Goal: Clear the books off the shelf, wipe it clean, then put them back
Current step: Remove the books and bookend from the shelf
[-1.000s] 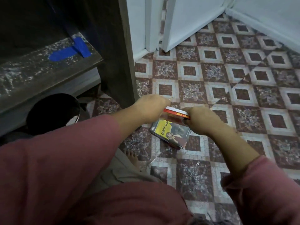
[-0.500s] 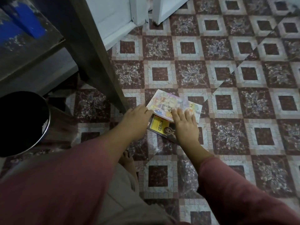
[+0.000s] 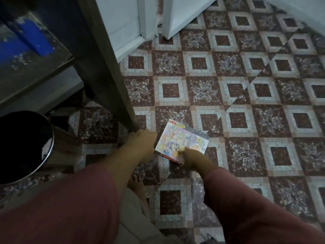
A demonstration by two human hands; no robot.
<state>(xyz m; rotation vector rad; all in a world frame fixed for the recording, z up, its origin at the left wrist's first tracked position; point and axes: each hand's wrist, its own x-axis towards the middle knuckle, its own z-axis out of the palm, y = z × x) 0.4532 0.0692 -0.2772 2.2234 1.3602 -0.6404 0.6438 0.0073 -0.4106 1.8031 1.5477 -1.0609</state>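
A small stack of books [image 3: 182, 140] lies on the tiled floor beside the shelf unit, with a colourful cartoon cover on top. My left hand [image 3: 142, 142] rests against the stack's left edge, its fingers hidden behind the back of the hand. My right hand [image 3: 191, 158] holds the stack's near corner, fingertips on the top cover. The shelf board [image 3: 35, 55] at upper left is dusty and speckled white, carries a strip of blue tape [image 3: 36, 38], and has no books on it.
The shelf unit's dark side panel [image 3: 103, 64] reaches the floor just left of the books. A round black bin [image 3: 22, 147] stands at the left. A white door frame [image 3: 144, 18] is at the top. My bare foot [image 3: 137, 184] is below the books.
The books came down from between my hands onto the floor. The view tilted down and my right hand slid back to the stack's near corner.
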